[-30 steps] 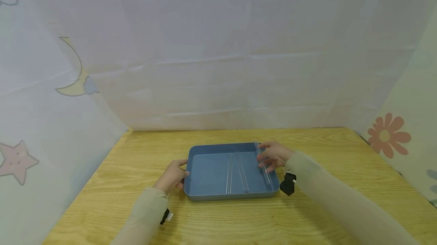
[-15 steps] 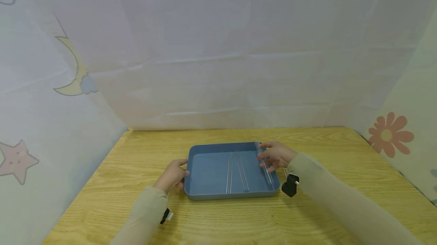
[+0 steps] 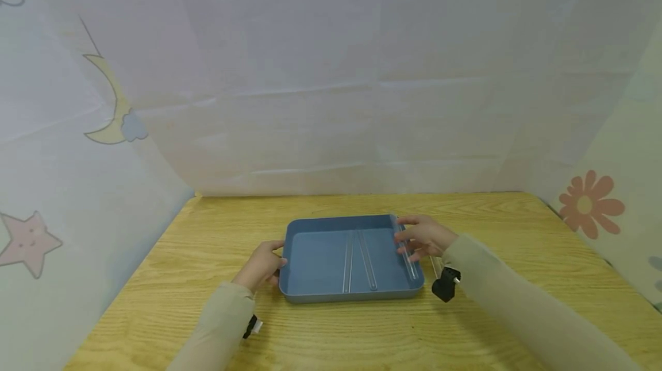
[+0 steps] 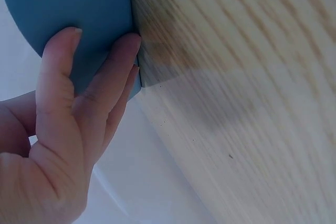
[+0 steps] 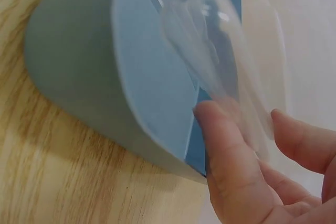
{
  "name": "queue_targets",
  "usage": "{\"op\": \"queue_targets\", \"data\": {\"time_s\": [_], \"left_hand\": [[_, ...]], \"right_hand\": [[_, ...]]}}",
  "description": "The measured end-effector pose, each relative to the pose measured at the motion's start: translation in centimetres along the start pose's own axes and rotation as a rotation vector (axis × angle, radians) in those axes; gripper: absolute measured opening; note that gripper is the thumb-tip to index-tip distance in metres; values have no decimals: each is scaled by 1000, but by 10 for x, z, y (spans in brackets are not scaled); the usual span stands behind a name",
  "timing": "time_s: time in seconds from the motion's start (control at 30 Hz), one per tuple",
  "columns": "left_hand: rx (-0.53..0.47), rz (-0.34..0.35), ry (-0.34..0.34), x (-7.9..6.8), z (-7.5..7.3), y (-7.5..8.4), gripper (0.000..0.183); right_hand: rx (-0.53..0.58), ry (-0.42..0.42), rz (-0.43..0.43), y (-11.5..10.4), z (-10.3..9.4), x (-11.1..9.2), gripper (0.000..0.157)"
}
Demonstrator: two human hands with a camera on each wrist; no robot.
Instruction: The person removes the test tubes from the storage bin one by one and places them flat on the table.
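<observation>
A shallow blue-grey tray (image 3: 315, 262) sits on the wooden table. My left hand (image 3: 261, 265) holds it by the left wall, and in the left wrist view the fingertips (image 4: 126, 48) press on its outer side. Over the tray's right end, my right hand (image 3: 424, 238) pinches a clear test tube (image 3: 412, 269) between thumb and fingers. The tube's rounded end points toward me, along the right wall. Two more clear tubes lie in the tray: one nearly straight (image 3: 347, 265), the other slanted (image 3: 368, 265), their far ends close together.
A wood-grain table (image 3: 341, 336) extends around the tray. Behind it hangs a pale sheet (image 3: 331, 130), with printed side panels showing a star (image 3: 26, 243) and a flower (image 3: 584, 204). A small black device (image 3: 446, 285) is strapped at my right wrist.
My right hand and the held tube have shifted slightly to the right, closer to the tray's right wall. The left hand, tray and two lying tubes look unmoved.
</observation>
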State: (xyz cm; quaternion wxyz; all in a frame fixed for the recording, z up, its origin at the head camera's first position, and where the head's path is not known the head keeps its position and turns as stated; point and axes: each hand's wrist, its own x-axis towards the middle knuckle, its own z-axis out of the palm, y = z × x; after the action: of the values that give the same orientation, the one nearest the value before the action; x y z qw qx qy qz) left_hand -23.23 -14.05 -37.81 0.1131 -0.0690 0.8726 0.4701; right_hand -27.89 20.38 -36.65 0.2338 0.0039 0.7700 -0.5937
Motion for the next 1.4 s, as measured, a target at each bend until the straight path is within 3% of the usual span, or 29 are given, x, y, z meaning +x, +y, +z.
{"op": "queue_targets", "data": {"time_s": [0.8, 1.4], "left_hand": [[-16, -4, -4, 0, -2, -1, 53], [-26, -13, -4, 2, -1, -1, 52]], "right_hand": [[-23, 5, -11, 1, -16, -19, 65], [-8, 18, -24, 9, -32, -22, 68]]}}
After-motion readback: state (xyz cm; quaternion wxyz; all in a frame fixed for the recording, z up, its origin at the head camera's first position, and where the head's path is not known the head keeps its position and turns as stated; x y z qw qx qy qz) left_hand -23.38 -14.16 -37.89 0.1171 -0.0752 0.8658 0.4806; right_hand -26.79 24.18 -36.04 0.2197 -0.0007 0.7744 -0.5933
